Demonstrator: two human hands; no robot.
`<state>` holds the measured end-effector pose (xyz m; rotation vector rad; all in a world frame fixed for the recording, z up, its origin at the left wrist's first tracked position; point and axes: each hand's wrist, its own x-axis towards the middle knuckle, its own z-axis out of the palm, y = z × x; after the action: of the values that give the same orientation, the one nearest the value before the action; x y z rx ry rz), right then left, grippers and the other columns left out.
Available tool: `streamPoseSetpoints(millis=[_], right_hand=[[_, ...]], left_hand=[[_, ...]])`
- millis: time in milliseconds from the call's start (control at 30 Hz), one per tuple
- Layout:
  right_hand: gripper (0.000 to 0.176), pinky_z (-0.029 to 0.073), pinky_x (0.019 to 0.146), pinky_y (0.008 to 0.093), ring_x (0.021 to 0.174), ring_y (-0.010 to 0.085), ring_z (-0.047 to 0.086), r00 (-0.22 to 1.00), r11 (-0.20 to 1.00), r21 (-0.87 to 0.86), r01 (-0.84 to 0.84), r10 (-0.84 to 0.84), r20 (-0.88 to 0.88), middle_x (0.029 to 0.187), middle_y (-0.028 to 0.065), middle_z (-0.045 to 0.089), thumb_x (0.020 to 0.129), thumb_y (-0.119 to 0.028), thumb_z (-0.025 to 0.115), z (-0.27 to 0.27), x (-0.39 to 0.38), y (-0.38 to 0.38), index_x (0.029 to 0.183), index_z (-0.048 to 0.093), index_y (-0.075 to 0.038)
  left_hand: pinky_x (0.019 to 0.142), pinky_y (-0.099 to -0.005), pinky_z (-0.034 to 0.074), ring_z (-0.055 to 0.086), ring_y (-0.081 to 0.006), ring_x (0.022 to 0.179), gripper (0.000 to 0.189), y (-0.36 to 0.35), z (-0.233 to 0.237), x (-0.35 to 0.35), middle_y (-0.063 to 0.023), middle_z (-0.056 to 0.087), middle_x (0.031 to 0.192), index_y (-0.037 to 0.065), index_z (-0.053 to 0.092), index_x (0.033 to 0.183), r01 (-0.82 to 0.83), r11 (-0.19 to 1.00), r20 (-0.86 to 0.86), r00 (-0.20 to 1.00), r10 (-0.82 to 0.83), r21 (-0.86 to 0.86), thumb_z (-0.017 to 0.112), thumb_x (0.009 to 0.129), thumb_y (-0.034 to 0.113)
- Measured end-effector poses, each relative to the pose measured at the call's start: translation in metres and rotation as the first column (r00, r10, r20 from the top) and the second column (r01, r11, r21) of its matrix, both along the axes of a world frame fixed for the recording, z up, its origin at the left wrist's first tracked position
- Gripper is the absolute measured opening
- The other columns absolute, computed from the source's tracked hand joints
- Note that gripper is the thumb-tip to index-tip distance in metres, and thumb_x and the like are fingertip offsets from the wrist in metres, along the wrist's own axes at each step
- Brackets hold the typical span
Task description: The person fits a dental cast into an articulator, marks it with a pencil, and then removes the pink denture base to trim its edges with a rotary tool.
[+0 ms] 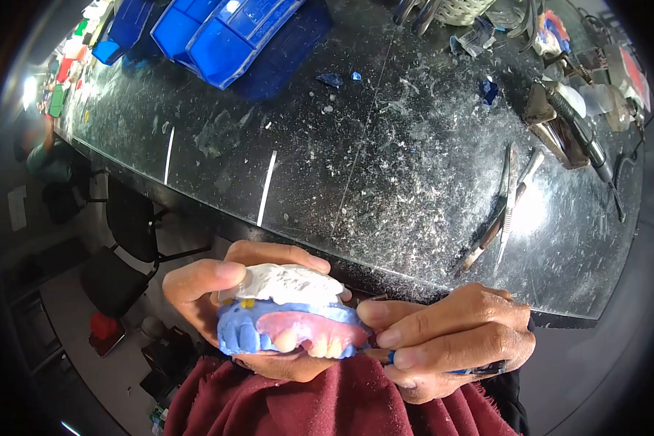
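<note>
My left hand (203, 287) holds a dental cast (243, 330) with a rough white plaster base on top and a blue tooth part below. A pink gum piece with several cream teeth (312, 334) sits on the front of the blue part. Close to the right end of the cast, my right hand (461, 334) pinches a thin tool (479, 369) with a dark and blue handle. The tool's tip is near the edge of the pink piece; whether it touches cannot be made out.
Blue bins (225, 43) stand at the back left of the dusty dark table (218, 171). Metal tweezers (512, 196) and a brush lie on the right, below a black handpiece (578, 131). Another person (47, 156) and an office chair (131, 225) are at the left.
</note>
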<state>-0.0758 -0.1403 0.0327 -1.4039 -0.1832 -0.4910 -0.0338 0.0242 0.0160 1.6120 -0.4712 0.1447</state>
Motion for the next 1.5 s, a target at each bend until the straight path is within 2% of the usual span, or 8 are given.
streamPoseSetpoints(millis=[100,333,500,667,1033,1333,1400,1500], right_hand=[[0.021,0.057,0.055,0.0277,0.062,0.0239,0.065,1.000,1.000,0.021,0.008,-0.008,-0.013,0.069,0.0158,0.061,0.063,0.002,0.073,0.002,0.000,0.001,0.076,0.057,0.000],[0.019,0.057,0.066,0.0361,0.078,0.0362,0.062,0.997,0.976,0.212,-0.040,0.052,-0.052,0.081,0.0202,0.056,0.070,0.002,0.069,0.004,-0.006,0.002,0.081,0.054,0.004],[0.017,0.057,0.051,0.0281,0.058,0.0193,0.064,0.986,0.942,0.290,0.166,-0.150,-0.078,0.065,0.0153,0.061,0.062,0.003,0.074,0.005,0.000,0.016,0.074,0.061,0.003],[0.021,0.057,0.060,0.0327,0.064,0.0236,0.064,0.996,0.962,0.268,0.050,-0.027,-0.089,0.073,0.0177,0.061,0.064,0.003,0.072,0.004,-0.002,0.005,0.081,0.059,0.003],[0.017,0.054,0.073,0.0442,0.076,0.0307,0.063,0.994,0.982,0.177,-0.062,0.077,-0.076,0.086,0.0211,0.055,0.080,-0.003,0.058,-0.002,-0.001,-0.004,0.093,0.048,-0.007],[0.046,0.049,0.078,0.0460,0.089,0.0364,0.059,0.973,0.973,-0.021,-0.229,0.228,-0.039,0.087,0.0330,0.057,0.064,-0.004,0.075,-0.005,0.004,-0.003,0.098,0.043,-0.004],[0.041,0.050,0.075,0.0422,0.087,0.0357,0.060,0.981,0.981,0.043,-0.188,0.190,-0.040,0.089,0.0313,0.057,0.065,-0.002,0.074,-0.012,0.002,0.001,0.096,0.047,-0.001],[0.029,0.053,0.068,0.0355,0.083,0.0322,0.062,0.984,0.977,0.165,-0.134,0.151,-0.092,0.091,0.0272,0.059,0.067,-0.001,0.071,-0.011,0.004,0.004,0.092,0.056,0.002]], left_hand=[[0.049,-0.0340,0.057,0.059,-0.0244,0.050,0.087,0.004,0.003,0.007,-0.0217,0.050,0.079,0.012,0.019,0.116,0.116,0.990,0.034,0.992,-0.119,0.086,0.081,0.057,0.031],[0.039,-0.0241,0.050,0.053,-0.0184,0.044,0.075,-0.019,0.003,-0.002,-0.0180,0.050,0.077,0.006,0.022,0.110,-0.123,0.992,0.020,0.992,0.123,0.002,0.070,0.065,0.041],[0.034,-0.0224,0.041,0.047,-0.0165,0.042,0.064,-0.023,0.000,0.005,-0.0115,0.044,0.089,0.002,0.028,0.105,-0.112,0.994,0.155,0.982,0.109,0.006,0.059,0.070,0.044],[0.034,-0.0233,0.037,0.046,-0.0165,0.044,0.065,-0.027,-0.001,0.006,-0.0086,0.038,0.100,-0.002,0.032,0.103,-0.100,0.993,0.132,0.985,0.106,-0.057,0.060,0.068,0.046],[0.040,-0.0203,0.036,0.049,-0.0134,0.046,0.080,-0.029,0.000,0.004,-0.0108,0.050,0.056,0.000,0.027,0.110,-0.115,0.985,-0.033,0.993,0.112,-0.127,0.075,0.057,0.037],[0.053,-0.0234,0.046,0.059,-0.0209,0.062,0.087,-0.012,0.004,0.013,-0.0226,0.057,0.075,0.004,0.026,0.113,0.102,0.990,0.000,0.995,-0.102,-0.094,0.081,0.047,0.019],[0.061,-0.0296,0.053,0.063,-0.0317,0.078,0.082,-0.015,0.007,0.011,-0.0322,0.056,0.088,0.002,0.030,0.108,0.086,0.964,-0.065,0.992,-0.105,-0.250,0.081,0.044,0.001],[0.069,-0.0306,0.052,0.059,-0.0339,0.090,0.083,-0.015,0.005,0.010,-0.0349,0.050,0.100,0.002,0.029,0.111,0.141,0.970,-0.088,0.983,-0.161,-0.196,0.080,0.046,0.002]])
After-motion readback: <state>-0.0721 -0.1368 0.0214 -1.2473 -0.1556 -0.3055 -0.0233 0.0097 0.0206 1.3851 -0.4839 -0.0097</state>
